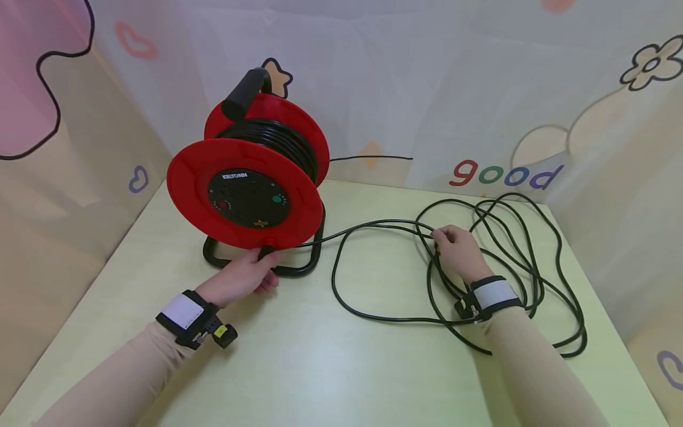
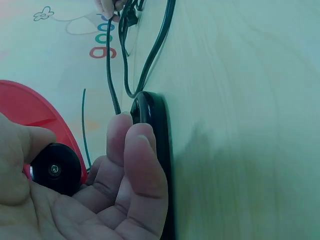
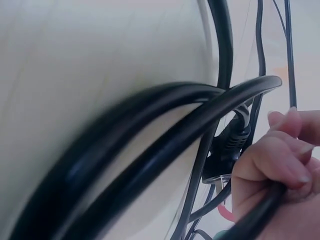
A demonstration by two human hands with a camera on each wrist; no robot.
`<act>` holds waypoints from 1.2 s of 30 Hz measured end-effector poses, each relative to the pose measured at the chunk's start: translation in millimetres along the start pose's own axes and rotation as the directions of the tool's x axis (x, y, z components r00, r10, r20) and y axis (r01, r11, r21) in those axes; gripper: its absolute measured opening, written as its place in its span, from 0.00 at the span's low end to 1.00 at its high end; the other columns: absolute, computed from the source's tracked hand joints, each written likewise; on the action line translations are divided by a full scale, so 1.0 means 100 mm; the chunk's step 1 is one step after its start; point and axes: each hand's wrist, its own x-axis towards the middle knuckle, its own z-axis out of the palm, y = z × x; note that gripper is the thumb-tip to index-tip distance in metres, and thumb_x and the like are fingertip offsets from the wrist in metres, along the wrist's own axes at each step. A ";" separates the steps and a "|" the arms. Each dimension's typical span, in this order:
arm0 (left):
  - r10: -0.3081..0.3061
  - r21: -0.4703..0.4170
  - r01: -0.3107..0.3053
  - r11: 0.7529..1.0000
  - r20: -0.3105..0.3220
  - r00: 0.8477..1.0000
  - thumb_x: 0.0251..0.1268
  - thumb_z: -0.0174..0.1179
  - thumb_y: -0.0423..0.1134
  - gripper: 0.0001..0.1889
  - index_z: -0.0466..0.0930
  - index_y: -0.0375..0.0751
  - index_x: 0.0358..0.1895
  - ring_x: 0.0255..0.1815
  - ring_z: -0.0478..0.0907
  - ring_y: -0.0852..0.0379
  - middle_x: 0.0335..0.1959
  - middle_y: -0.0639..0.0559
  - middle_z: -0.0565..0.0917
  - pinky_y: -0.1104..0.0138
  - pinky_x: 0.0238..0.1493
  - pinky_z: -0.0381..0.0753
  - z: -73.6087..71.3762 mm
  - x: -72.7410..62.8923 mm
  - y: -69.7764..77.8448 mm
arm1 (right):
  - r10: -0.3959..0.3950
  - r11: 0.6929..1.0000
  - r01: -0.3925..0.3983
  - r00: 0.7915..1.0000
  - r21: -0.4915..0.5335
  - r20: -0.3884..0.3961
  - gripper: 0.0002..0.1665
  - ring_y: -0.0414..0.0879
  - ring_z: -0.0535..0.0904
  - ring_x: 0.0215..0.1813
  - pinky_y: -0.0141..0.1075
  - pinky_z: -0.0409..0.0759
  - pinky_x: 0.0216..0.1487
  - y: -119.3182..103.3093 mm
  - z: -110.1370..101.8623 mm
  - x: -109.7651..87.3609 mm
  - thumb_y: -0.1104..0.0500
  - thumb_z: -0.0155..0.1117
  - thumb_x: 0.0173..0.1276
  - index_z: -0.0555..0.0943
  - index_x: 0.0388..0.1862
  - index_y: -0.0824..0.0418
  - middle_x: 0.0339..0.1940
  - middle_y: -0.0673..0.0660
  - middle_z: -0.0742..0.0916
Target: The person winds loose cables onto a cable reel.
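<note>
A red cable reel (image 1: 187, 172) with a black socket panel stands upright on its black tube frame (image 1: 299, 271), black cable (image 1: 277, 136) wound on its drum. At the bottom of the front disc, my left hand (image 1: 242, 276) holds the black winding knob (image 2: 55, 169) between thumb and fingers. My right hand (image 1: 459, 252) pinches the black cable (image 3: 255, 215) to the right of the reel. From there the cable runs left to the reel, slightly slack. Beside the right hand hangs a black plug (image 3: 225, 155), mostly hidden in the head view.
Loose loops of cable (image 1: 557, 255) lie over the right side of the pale table (image 1: 331, 367), some under the right forearm. A printed curtain (image 1: 373, 77) encloses the back and sides. The reel's carrying handle (image 1: 245, 95) sticks up at the top.
</note>
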 end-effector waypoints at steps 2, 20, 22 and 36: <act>-0.014 -0.012 0.014 1.000 -0.003 1.000 0.78 0.43 0.49 0.18 0.64 0.34 0.51 0.35 0.79 0.44 0.34 0.39 0.80 0.59 0.40 0.80 -0.01 -0.01 -0.01 | -0.002 1.000 0.002 1.000 -0.015 0.003 0.25 0.52 0.74 0.38 0.41 0.72 0.35 0.00 -0.01 0.02 0.45 0.45 0.78 0.78 0.50 0.64 0.37 0.61 0.80; -0.038 -0.075 0.034 0.997 -0.059 0.998 0.77 0.43 0.50 0.21 0.67 0.31 0.50 0.34 0.78 0.45 0.35 0.39 0.80 0.59 0.38 0.81 -0.07 -0.03 -0.11 | -0.033 0.995 0.036 0.999 0.094 -0.034 0.29 0.53 0.74 0.39 0.37 0.72 0.31 -0.14 -0.16 -0.09 0.40 0.48 0.75 0.75 0.55 0.64 0.42 0.67 0.80; -0.035 -0.105 0.027 0.994 -0.081 0.996 0.77 0.44 0.50 0.22 0.68 0.30 0.50 0.35 0.78 0.44 0.36 0.37 0.80 0.59 0.39 0.81 -0.07 -0.03 -0.13 | -0.012 0.992 0.016 1.000 0.124 -0.027 0.30 0.52 0.73 0.37 0.35 0.73 0.29 -0.14 -0.17 -0.11 0.39 0.49 0.74 0.75 0.56 0.63 0.43 0.67 0.79; 0.020 -0.143 -0.038 0.989 -0.128 0.992 0.76 0.47 0.47 0.19 0.70 0.29 0.49 0.35 0.80 0.41 0.34 0.38 0.82 0.59 0.39 0.81 -0.06 -0.03 -0.18 | 0.053 0.991 -0.053 0.999 0.121 0.001 0.34 0.48 0.70 0.33 0.36 0.70 0.29 -0.16 -0.23 -0.24 0.36 0.48 0.73 0.77 0.56 0.62 0.43 0.65 0.77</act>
